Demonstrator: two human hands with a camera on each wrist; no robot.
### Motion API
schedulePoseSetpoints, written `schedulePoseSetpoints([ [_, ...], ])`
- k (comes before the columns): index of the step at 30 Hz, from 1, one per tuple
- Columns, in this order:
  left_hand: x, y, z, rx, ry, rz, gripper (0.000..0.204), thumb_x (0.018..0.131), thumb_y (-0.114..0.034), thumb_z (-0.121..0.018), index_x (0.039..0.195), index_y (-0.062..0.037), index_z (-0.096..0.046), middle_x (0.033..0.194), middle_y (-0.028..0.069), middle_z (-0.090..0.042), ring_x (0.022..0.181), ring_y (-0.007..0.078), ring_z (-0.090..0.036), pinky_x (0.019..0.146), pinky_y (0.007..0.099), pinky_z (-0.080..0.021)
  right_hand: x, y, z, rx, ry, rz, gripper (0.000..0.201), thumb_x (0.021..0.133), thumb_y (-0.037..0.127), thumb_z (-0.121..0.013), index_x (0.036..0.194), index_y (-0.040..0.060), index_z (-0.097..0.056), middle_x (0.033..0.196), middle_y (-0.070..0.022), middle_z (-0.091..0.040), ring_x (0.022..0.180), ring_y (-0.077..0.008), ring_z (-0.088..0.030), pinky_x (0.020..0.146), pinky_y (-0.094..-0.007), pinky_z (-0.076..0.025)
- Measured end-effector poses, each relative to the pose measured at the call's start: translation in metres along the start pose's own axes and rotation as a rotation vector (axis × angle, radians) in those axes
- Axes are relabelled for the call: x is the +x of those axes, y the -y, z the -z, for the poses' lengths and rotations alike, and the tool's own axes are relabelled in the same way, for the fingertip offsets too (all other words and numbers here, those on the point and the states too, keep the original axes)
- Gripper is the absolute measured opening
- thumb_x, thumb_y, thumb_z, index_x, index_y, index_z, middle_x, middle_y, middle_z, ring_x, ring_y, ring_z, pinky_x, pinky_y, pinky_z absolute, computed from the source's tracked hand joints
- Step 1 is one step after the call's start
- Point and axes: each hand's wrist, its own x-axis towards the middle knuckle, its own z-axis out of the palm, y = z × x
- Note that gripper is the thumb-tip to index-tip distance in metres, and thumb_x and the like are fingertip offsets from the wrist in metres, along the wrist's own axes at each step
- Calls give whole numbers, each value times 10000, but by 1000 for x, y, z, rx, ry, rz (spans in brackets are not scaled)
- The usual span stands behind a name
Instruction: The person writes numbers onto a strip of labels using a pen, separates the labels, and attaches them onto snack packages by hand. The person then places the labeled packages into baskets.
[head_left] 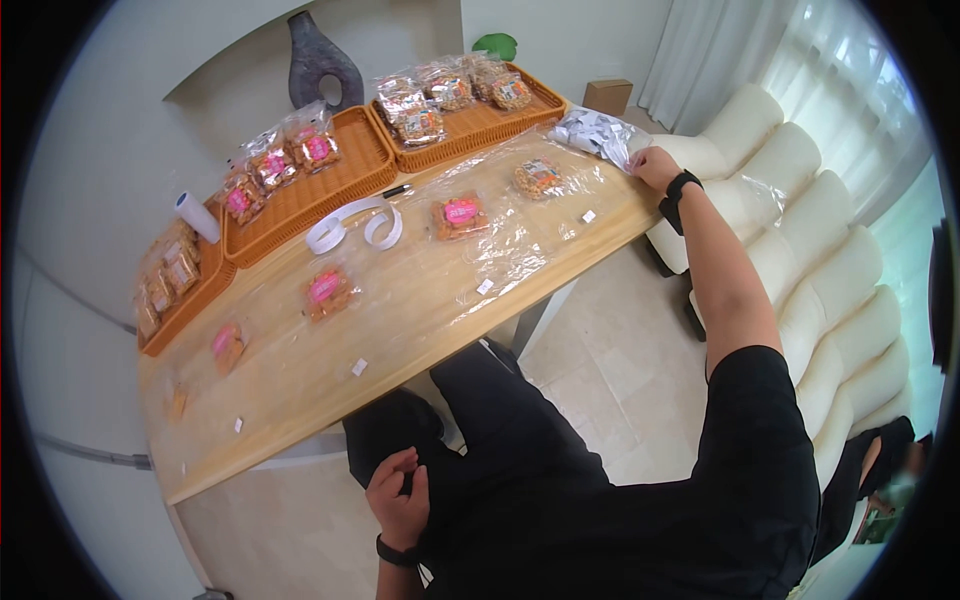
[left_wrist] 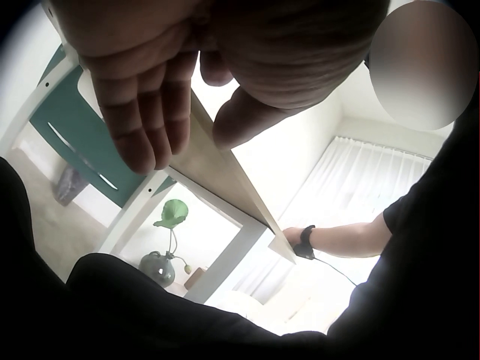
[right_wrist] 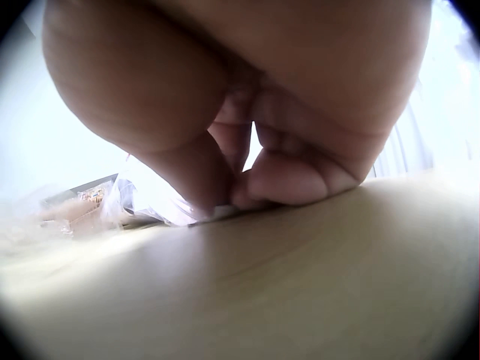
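Note:
At the table's far right corner, the right hand (head_left: 655, 168) has its fingers bent down beside a pile of white paper pieces (head_left: 595, 132) in clear plastic. In the right wrist view, thumb and fingertips of that hand (right_wrist: 240, 112) pinch the edge of something white (right_wrist: 161, 199) low against the tabletop (right_wrist: 300, 277). Over the lap hangs the left hand (head_left: 400, 500), fingers loosely bent; the left wrist view shows this hand (left_wrist: 217, 67) holding nothing. Several packed snacks, such as a pink-labelled one (head_left: 461, 212), lie spaced out on the table (head_left: 400, 350).
Wicker trays (head_left: 480, 135) with bagged snacks line the back edge. A white label strip (head_left: 355, 222), a black pen (head_left: 398, 190) and a white roll (head_left: 197, 217) lie nearby. Small white labels (head_left: 359, 367) dot the front. Cream seats (head_left: 740, 130) stand at the right.

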Motion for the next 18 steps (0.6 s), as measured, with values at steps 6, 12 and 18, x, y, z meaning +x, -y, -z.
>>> schedulePoseSetpoints([
  [6,-8,2,8,15,-32,-3,39,809,82,-678,842,96,-663,1060,160,-711,891,232,-723,805,301,-574,-34,17,16,320,-18,-159,114,846,96,-633,869,20,-716,734,-62,-674,659,-137,-590,628,-298,-480],
  [12,2,-6,14,9,-38,5,102,783,57,-710,740,84,-622,1059,165,-717,859,257,-723,795,322,-573,-79,73,8,144,-433,-34,169,853,153,-647,906,22,-739,751,-106,-710,675,-182,-652,661,-335,-515],
  [18,74,-53,1,25,91,-230,140,785,28,-728,917,64,-696,1048,151,-717,880,267,-718,806,318,-567,-39,103,-16,289,-124,102,175,910,110,-588,960,-6,-709,788,-61,-699,695,-143,-661,651,-298,-523],
])
